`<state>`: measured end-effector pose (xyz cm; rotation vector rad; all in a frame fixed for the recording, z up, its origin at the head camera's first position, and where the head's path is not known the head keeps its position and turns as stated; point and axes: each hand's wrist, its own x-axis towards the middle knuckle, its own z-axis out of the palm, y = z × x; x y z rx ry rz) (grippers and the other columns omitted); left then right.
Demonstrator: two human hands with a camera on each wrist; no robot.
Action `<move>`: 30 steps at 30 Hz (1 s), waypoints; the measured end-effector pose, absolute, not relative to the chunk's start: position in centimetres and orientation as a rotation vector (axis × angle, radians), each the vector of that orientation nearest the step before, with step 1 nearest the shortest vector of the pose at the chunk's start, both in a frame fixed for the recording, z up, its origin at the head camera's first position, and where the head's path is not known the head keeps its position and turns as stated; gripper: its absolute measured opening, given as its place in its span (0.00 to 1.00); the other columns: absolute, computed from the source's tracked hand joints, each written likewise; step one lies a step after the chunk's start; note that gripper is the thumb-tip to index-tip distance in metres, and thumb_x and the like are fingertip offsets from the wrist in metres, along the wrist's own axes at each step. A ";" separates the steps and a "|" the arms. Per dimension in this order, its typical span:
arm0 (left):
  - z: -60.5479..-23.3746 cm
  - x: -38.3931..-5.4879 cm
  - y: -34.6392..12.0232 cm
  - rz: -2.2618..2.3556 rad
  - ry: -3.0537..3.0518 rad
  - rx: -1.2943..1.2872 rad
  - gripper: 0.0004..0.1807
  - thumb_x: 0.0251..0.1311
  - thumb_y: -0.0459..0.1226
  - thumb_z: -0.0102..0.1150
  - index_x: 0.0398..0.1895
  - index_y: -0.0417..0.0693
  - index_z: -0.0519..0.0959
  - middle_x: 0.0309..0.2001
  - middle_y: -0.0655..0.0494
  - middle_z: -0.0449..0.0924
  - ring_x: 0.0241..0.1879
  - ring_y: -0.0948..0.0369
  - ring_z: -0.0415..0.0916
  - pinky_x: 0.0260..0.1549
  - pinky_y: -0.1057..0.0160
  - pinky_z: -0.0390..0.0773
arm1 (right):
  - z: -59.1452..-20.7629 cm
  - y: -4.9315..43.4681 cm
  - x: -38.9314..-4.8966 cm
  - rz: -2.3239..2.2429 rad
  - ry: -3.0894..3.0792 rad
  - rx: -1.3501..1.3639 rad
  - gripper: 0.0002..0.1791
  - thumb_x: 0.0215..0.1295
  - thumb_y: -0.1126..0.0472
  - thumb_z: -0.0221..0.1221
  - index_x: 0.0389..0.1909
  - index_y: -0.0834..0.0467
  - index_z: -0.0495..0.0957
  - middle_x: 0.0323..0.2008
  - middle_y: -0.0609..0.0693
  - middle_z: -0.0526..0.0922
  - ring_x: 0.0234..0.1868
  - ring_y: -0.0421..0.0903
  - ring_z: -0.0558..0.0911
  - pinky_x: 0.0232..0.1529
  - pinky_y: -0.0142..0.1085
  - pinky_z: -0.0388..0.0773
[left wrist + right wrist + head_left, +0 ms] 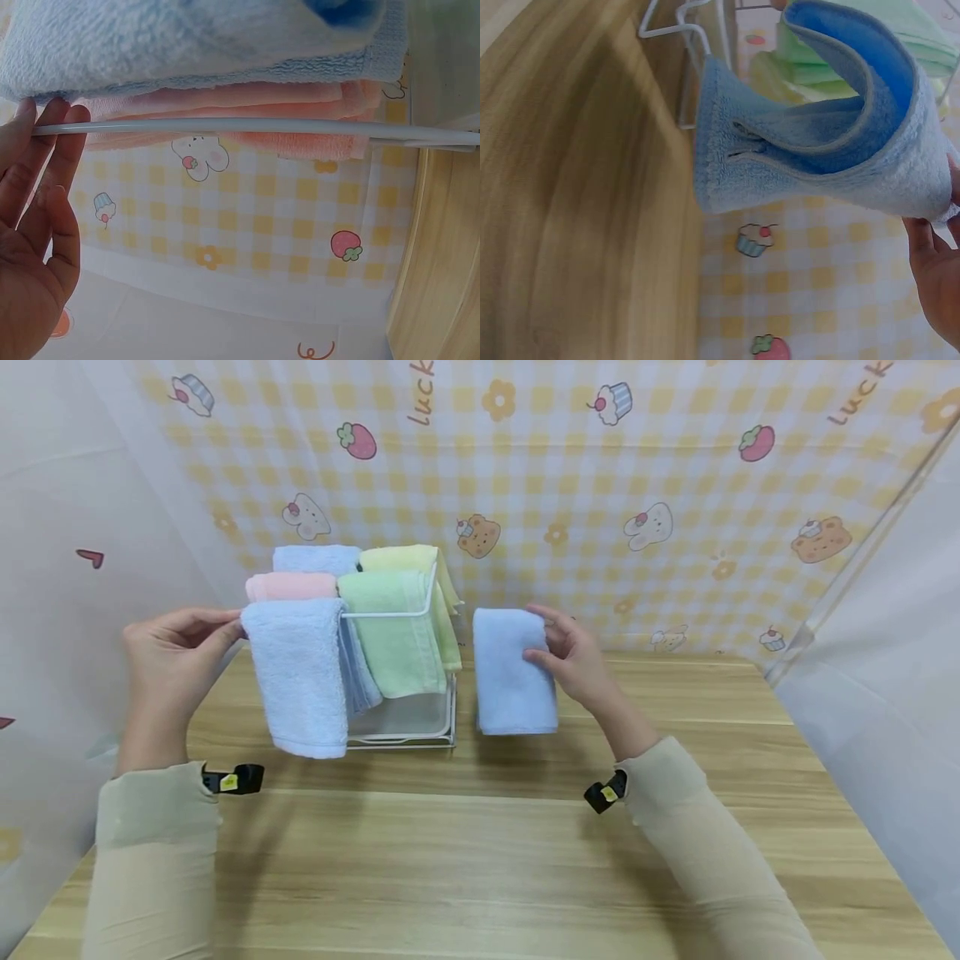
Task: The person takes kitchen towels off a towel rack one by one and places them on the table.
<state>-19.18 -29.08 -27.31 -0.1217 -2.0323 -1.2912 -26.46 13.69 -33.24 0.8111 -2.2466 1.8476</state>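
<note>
A white wire rack [386, 614] holds several hung towels. Over its front left hangs a light blue towel [300, 685], and my left hand [168, 660] pinches that towel's upper left edge. The left wrist view has the fingertips [77, 114] right at the rack's white rod [225, 125], just under the blue cloth. To the right of the rack, my right hand [573, 660] grips a second blue towel [513, 677] by its upper right side. This towel is folded and hangs down, its layers [870, 135] curving apart in the right wrist view.
On the rack also hang a green towel [393, 627], a pink towel [292, 587], a yellow towel [401, 558] and another blue towel [318, 558] at the back. The rack stands on a wooden table [480, 860], before a yellow checked cloth backdrop [555, 477].
</note>
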 end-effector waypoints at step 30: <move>-27.5 -19.2 -29.1 -1.398 -1.962 -0.204 0.06 0.54 0.24 0.68 0.35 0.27 0.85 0.27 0.71 0.87 0.25 0.73 0.83 0.31 0.79 0.81 | -40.1 12.3 -32.1 1.721 -2.559 0.543 0.33 0.66 0.72 0.60 0.71 0.64 0.63 0.62 0.68 0.75 0.56 0.66 0.81 0.54 0.54 0.82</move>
